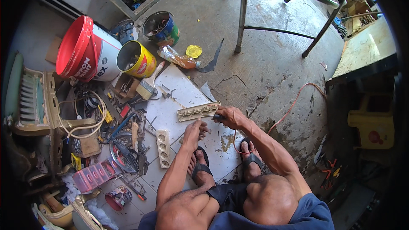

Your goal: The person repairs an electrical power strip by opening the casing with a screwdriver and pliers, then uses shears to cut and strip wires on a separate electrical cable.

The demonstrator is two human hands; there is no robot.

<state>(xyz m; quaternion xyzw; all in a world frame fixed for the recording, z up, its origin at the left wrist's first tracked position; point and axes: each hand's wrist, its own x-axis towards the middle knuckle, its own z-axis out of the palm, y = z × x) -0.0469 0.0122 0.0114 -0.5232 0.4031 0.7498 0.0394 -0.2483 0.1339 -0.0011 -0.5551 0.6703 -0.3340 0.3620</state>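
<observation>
The opened pale housing of a power strip [183, 115] lies on a white board [168, 110], its inner metal parts showing. My right hand [232, 116] is closed around the dark handle of a screwdriver [217, 118]. Its thin shaft points left along the housing's near edge. My left hand [194, 135] is just below that edge, fingers curled and fingertips close to the shaft; anything pinched there is too small to make out. Left of this hand lies the matching socket cover [162, 148] with several round outlets. A reddish cable [286, 113] runs from the right toward my feet.
Paint buckets [111, 47], a yellow can [137, 59] and a bottle of amber liquid [178, 57] stand or lie far left. Tools, wires and a pink compartment box [91, 178] crowd the left. A metal-legged stool [242, 21] stands at the back; pliers [329, 172] lie right.
</observation>
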